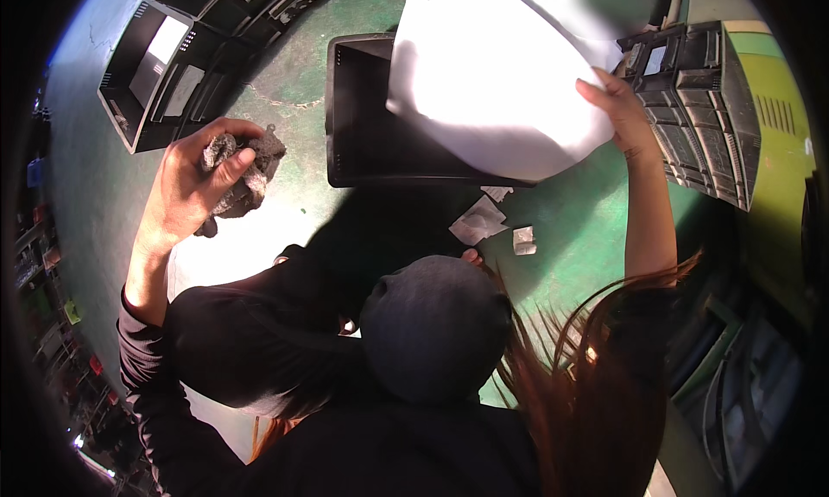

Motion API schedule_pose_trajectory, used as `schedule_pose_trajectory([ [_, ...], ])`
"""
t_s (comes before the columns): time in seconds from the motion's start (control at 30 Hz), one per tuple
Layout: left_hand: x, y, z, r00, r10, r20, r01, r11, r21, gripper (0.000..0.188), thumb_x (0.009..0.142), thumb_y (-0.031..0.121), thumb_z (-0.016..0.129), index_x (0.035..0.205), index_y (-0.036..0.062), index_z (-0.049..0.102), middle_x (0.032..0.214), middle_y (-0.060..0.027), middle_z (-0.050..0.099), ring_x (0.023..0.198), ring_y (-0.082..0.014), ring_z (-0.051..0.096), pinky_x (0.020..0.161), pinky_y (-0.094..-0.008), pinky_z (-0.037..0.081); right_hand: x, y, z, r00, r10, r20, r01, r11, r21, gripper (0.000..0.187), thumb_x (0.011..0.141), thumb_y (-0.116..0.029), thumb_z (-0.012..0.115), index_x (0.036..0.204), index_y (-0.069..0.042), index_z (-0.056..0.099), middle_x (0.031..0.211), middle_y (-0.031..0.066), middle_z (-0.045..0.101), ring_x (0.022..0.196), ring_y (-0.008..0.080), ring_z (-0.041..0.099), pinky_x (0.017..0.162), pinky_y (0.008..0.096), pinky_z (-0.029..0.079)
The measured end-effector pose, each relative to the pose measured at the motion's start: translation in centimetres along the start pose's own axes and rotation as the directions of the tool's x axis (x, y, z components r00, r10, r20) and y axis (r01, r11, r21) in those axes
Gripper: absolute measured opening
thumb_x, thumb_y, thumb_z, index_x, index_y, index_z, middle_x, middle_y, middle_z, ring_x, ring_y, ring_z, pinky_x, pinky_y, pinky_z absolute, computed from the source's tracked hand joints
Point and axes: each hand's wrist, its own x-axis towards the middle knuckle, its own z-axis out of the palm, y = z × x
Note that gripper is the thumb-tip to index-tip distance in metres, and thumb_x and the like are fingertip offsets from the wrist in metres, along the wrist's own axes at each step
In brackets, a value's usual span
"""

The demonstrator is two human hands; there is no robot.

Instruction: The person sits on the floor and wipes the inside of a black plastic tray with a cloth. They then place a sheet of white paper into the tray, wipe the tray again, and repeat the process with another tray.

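Note:
At the left, my left hand [183, 186] is closed round a crumpled grey rag [264, 156], dark and dirty, held above the floor. My right hand [620, 108] pinches the right edge of several large white sheets [492, 82], thumb on top. The sheets bend and hang over a black plastic bin [332, 121] on the floor. They hide much of the bin's right side; its visible left part is in shadow.
Torn paper scraps [477, 221] lie on the green floor [570, 212] below the bin. Stacked black crates stand at the upper left [160, 82] and right [691, 100], the latter beside a yellow-green panel [781, 126]. My dark-clothed knees [440, 333] are in front.

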Motion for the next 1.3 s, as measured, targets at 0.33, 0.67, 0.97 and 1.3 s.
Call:
schedule_pose_trajectory([
  [0.33,0.8,0.0,1.3,0.996,0.091,-0.015,-0.091,0.996,0.026,0.034,0.084,0.031,0.060,0.101,0.0017,0.060,0.088,-0.0116,0.064,0.083,-0.0196,0.062,0.077,-0.0315,0.046,-4.9,-6.6,5.0,0.756,-0.644,0.117,0.580,0.576,-0.576,0.013,0.074,-0.005,0.064,0.086,-0.004,0.058,0.077,0.0049,0.062,0.062,0.0136,0.057,0.056,0.0266,0.047],
  [0.67,0.4,0.6,1.1,0.994,0.109,0.014,-0.109,0.994,0.022,0.033,0.085,0.030,0.060,0.101,0.0008,0.060,0.089,-0.0120,0.065,0.083,-0.0195,0.063,0.076,-0.0314,0.047,-1.2,7.8,13.2,0.774,-0.425,0.469,0.632,0.471,-0.616,0.018,0.079,-0.024,0.061,0.080,-0.008,0.053,0.077,0.0042,0.058,0.069,0.0285,0.059,0.059,0.0371,0.047],
  [0.97,-0.2,0.5,0.6,0.994,0.101,-0.030,-0.099,0.993,0.057,0.035,0.086,0.033,0.057,0.102,0.0026,0.060,0.088,-0.0119,0.065,0.081,-0.0195,0.064,0.075,-0.0312,0.049,-0.8,3.4,3.4,0.917,-0.328,0.227,0.396,0.812,-0.429,0.030,0.090,-0.018,0.046,0.117,-0.007,0.055,0.112,0.0104,0.060,0.107,0.0210,0.055,0.090,0.0290,0.040],
  [1.3,0.2,0.5,0.7,0.990,0.126,-0.058,-0.124,0.992,0.036,0.036,0.086,0.034,0.058,0.103,0.0016,0.059,0.088,-0.0112,0.065,0.080,-0.0168,0.063,0.073,-0.0285,0.048,-4.7,-2.1,-3.9,0.300,-0.900,-0.316,0.234,0.391,-0.890,0.032,0.085,0.002,0.044,0.113,-0.005,0.058,0.108,0.0059,0.063,0.094,0.0131,0.060,0.083,0.0230,0.045],
])
